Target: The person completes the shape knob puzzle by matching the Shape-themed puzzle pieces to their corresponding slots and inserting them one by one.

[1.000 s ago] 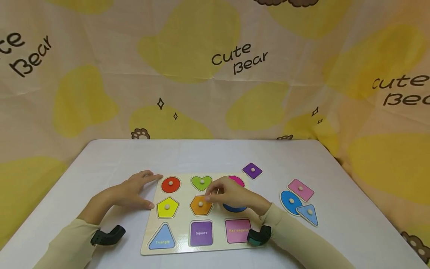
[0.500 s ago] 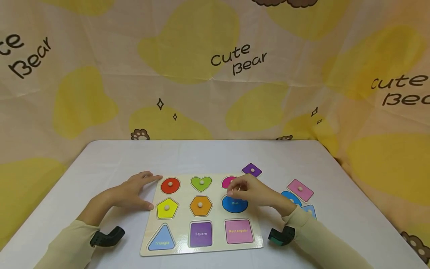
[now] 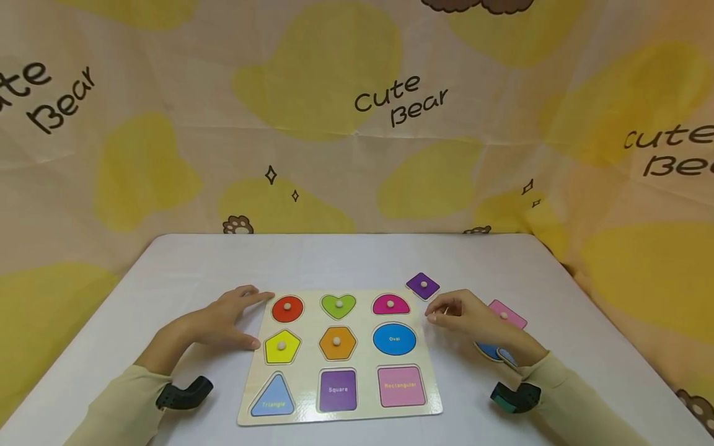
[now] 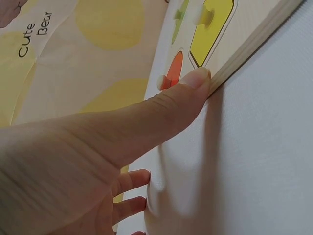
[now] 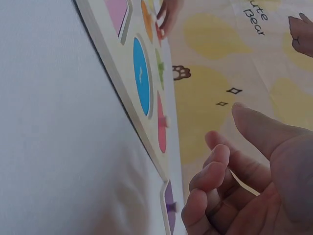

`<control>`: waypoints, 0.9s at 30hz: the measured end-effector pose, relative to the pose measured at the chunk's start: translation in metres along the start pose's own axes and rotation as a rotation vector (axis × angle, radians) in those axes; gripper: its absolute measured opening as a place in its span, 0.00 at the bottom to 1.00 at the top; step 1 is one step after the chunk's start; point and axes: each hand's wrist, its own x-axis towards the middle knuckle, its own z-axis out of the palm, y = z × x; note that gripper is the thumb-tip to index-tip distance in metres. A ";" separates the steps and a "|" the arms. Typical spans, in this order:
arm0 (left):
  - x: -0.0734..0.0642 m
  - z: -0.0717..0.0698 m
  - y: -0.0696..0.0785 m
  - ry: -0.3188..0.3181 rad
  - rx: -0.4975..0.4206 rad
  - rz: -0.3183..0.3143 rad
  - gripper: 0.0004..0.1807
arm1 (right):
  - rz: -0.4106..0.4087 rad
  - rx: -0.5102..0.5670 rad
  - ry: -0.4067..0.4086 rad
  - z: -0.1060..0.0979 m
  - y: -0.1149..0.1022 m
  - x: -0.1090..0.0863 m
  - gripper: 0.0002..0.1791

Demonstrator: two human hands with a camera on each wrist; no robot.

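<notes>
1. Steadying w/ L hand [image 3: 220, 316]: fingers spread, thumb [image 4: 188, 95] on puzzle board's [image 3: 306, 371] L edge, nothing gripped. Light pressure there shd stop sliding.
2. R hand [image 3: 471, 319]: half-curled, gap betw. thumb & fingertips, nothing held; hangs just R of puzzle board, nr purple square piece [image 3: 416, 287].
3. Purple square piece lies just off the board's far R corner; can't tell if touching. Best pinched by knob [image 3: 424, 284], lifted straight.
4. It's turned vs. bare "Square" recess [image 3: 337, 401], so a small twist wd prob. align edges.
5. Mind R sleeve [image 3: 563, 390]: pink rectangle piece [image 3: 509, 313] & blue oval piece [image 3: 487, 351] sit by that forearm, could get dragged.
</notes>
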 end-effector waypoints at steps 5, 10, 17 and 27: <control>0.001 0.000 0.002 -0.001 0.000 -0.003 0.52 | 0.031 -0.015 0.018 -0.018 0.009 -0.015 0.09; 0.002 0.000 0.002 0.001 0.013 -0.002 0.52 | 0.048 -0.011 0.010 -0.032 0.019 -0.026 0.09; 0.001 -0.001 0.002 0.010 0.008 0.012 0.52 | 0.056 -0.005 -0.021 -0.057 0.031 -0.032 0.11; 0.000 -0.001 0.001 0.009 0.002 0.008 0.52 | 0.086 0.098 -0.240 -0.077 0.056 -0.042 0.11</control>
